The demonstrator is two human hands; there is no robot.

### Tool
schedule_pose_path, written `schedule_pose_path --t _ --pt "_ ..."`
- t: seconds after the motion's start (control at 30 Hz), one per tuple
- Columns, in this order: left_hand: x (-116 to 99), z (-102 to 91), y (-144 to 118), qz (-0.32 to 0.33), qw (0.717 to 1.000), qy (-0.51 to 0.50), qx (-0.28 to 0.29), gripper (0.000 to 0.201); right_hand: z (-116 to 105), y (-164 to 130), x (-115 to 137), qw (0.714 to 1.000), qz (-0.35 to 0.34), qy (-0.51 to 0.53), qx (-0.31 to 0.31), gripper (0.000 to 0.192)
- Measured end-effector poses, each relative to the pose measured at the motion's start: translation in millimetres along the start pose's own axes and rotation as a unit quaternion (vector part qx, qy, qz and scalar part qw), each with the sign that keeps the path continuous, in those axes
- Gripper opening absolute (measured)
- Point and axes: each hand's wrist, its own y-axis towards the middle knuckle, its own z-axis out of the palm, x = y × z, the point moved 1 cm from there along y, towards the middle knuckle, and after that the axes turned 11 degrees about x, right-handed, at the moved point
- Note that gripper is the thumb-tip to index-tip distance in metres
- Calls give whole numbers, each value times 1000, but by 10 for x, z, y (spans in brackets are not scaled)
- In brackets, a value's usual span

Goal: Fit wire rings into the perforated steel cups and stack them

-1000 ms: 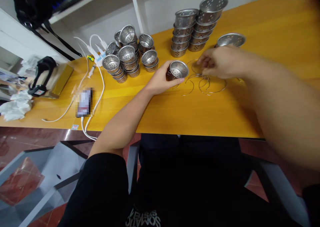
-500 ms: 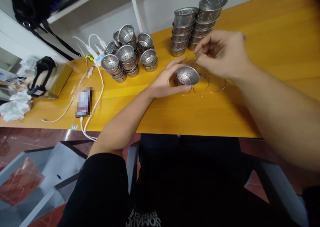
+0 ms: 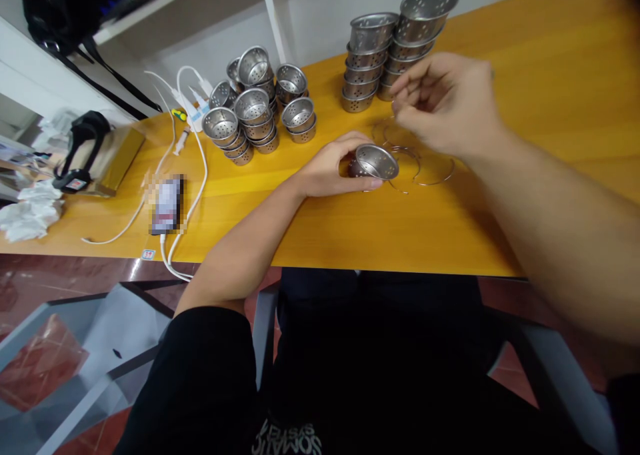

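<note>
My left hand [image 3: 336,168] is wrapped round the side of a small perforated metal cup [image 3: 376,163], with the thumb along its near rim. The cup tilts, its mouth toward me. Thin curved metal wires [image 3: 436,183] lie on the table beside and behind the cup. Above them, to the right of the cup, my right hand [image 3: 435,98] is raised with thumb and fingertips pinched together. Whatever those fingertips hold, if anything, is too fine to make out.
Several stacked perforated cups [image 3: 254,108] stand at the back left. Two taller stacks [image 3: 361,75] stand behind my right hand. A phone [image 3: 167,205] with white cables [image 3: 204,161] lies on the left of the wooden table [image 3: 400,241]. A headset [image 3: 85,148] rests on a box [image 3: 120,161] farther left.
My right hand has moved slightly up and away from the cup. The cup in my left hand has tipped a little and sits slightly lower.
</note>
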Motion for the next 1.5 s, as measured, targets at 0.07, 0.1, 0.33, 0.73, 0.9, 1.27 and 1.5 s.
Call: schedule_pose_path --t 0.07,0.1,0.33,0.73,0.9,1.27,1.5 --pt "29 -6 10 1 1000 -8 -14 87 11 -4 -14 999 13 29 18 44" --pt "50 -11 16 5 1000 -11 -22 86 21 -7 -18 998 22 42 30 49" --pt "165 -46 30 31 997 -34 -65 84 104 -4 38 996 47 68 24 53" --pt "400 45 80 10 995 -7 -98 98 -52 11 -49 997 56 -24 -54 59" --pt "424 36 87 -5 993 10 -118 106 -59 1 -57 998 45 -34 -42 65" --pt "380 38 85 -20 990 34 -139 106 20 -18 -15 998 49 -31 14 67" --pt "400 45 92 -6 991 40 -125 107 45 -34 36 998 35 -38 30 66"
